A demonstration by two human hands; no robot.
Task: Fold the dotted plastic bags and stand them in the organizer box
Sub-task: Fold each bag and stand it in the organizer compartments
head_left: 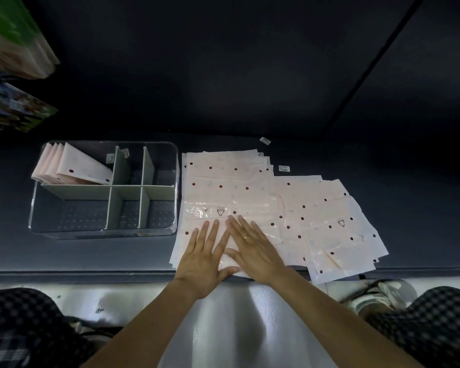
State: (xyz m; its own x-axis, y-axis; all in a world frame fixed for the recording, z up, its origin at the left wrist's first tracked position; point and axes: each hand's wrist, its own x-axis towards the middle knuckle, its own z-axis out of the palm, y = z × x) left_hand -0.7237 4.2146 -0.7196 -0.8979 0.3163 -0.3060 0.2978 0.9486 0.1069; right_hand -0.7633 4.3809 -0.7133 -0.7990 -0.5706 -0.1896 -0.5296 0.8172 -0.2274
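- Checked trouser knees sit nearest the lens, one at each lower corner; between them both forearms reach forward to the dark surface (96,256).
- Left hand (206,257) and right hand (252,249) lie flat, side by side, on the near end of the top bag (223,187). Fingers (210,232) of both are straight and spread, pressing down, curled round nothing. A ring shows on the right hand.
- Top bag: pale pink film with dark red dots and a triangle mark, lying on a stack just right of the organizer box (104,185), nearly touching its wall.
- A second, fanned pile of bags (327,227) spreads further right of the organizer box; its near corners overhang the surface edge.
- Organizer box: clear walls, grey dividers, six cells. Folded bags (72,166) stand leaning in the far-left cell; the other cells look empty.
- Handling, judged: film is very light, limp and glossy, so likely slippery sheet on sheet. Creases probably spring back unless pressed flat. Best hold looks like a pinch at the near edge or corners, one palm pinning the stack so only the top sheet lifts.
- Small white labels (284,168) lie beyond the stacks, away from the box.
- Room: dim, with a dark wall behind the surface; stacked packets (19,49) on a shelf above and left of the box; pale floor below.
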